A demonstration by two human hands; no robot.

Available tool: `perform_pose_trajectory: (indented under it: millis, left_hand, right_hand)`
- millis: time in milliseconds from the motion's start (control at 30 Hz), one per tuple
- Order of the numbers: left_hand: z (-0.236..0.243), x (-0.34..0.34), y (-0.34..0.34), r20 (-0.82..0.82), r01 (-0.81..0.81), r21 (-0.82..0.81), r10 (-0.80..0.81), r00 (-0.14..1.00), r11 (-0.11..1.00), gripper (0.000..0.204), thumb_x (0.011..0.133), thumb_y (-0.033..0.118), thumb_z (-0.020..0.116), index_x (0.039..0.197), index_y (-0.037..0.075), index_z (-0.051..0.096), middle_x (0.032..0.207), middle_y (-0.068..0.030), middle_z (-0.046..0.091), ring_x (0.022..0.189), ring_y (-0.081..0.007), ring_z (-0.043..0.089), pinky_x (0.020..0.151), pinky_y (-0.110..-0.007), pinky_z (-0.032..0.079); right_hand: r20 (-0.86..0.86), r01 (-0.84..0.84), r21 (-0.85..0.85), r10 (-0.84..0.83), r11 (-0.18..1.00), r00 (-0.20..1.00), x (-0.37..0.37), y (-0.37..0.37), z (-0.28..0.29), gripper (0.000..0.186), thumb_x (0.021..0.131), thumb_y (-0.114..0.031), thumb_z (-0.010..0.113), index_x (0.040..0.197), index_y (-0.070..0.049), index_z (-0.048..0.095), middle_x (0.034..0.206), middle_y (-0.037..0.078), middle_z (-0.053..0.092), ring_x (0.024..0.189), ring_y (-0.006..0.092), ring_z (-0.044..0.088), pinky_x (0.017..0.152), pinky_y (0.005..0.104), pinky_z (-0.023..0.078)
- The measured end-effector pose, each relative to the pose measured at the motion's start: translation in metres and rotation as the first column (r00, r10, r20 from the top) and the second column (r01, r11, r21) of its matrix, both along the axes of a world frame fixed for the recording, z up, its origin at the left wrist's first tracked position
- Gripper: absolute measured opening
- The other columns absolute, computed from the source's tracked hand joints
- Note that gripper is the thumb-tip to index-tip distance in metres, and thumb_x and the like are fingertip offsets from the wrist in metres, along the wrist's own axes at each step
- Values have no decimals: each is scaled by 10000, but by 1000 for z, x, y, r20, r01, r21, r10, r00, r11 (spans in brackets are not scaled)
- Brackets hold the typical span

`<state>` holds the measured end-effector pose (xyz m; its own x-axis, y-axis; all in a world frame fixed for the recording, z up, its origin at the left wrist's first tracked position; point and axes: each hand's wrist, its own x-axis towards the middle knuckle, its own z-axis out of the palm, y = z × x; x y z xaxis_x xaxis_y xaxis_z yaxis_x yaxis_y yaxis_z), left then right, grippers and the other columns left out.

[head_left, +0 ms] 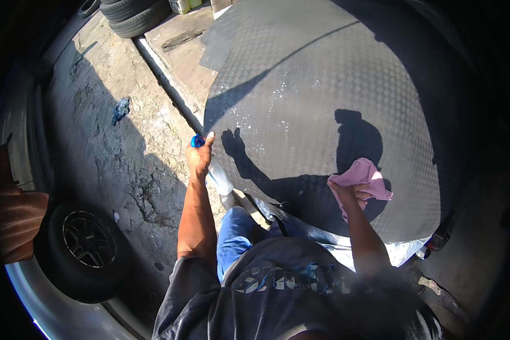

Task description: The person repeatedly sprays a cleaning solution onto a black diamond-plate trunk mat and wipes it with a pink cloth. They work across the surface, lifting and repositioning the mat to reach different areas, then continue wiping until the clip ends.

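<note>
In my left hand (199,157) is a spray bottle with a blue head (196,141) and a clear, whitish body (220,177). My fingers are wrapped round its neck, beside the left edge of a large dark textured rubber mat (300,124). Over to the right, my right hand (355,194) grips a pink cloth (361,172) above the near right part of the mat; the cloth hides some fingers. White wet spots or droplets speckle the mat's middle left. Shadows of my head and arms fall across it.
Silvery sheeting (405,250) shows under the mat's near edge. Stacked tyres (135,16) stand at the far left. A crumpled blue rag (120,111) lies on the cracked concrete floor (105,79). At the left is a vehicle with a black wheel (89,239) and a brown cloth (20,221).
</note>
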<state>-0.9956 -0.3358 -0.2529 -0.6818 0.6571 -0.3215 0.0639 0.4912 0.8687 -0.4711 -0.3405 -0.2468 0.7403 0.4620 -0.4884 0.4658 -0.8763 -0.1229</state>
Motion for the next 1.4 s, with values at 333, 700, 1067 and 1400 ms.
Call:
perform_pose_trajectory:
  millis: [333, 700, 1067, 1400]
  left_hand:
    - [-4, 48, -109, 213, 57, -9, -54, 976, 998, 465, 905, 385, 918, 690, 61, 663, 621, -18, 626, 535, -141, 518, 533, -360, 434]
    - [109, 199, -10, -42, 420, -64, -423, 905, 905, 566, 795, 483, 986, 746, 47, 628, 642, -10, 602, 621, -130, 518, 589, -345, 460]
    - [120, 282, -7, -78, 541, 77, -536, 841, 837, 610, 849, 589, 909, 705, 46, 670, 600, -22, 603, 583, -143, 536, 579, -366, 476]
    - [121, 302, 56, 43, 301, 174, -313, 949, 937, 536, 878, 498, 923, 754, 53, 652, 656, -40, 644, 594, -159, 635, 570, -345, 537]
  right_hand:
    - [17, -202, 28, 202, 979, 979, 11, -13, -11, 1792, 607, -875, 868, 1620, -114, -399, 1693, 393, -314, 1553, 674, -217, 1266, 744, -3]
    - [256, -682, 430, 645, 591, 720, 80, -12, 42, 1129, 766, -568, 927, 1656, -123, 392, 1691, 256, 308, 1599, 475, 253, 1268, 641, 260]
    - [84, -638, 680, 826, 361, 557, 31, -94, 58, 780, 764, -401, 970, 1357, -77, 581, 1430, 210, 555, 1373, 409, 511, 1144, 548, 409]
    - [-228, -657, 638, 914, 400, 335, -24, -35, 88, 1153, 780, -473, 931, 1668, -72, 313, 1672, 211, 384, 1582, 410, 334, 1305, 550, 288]
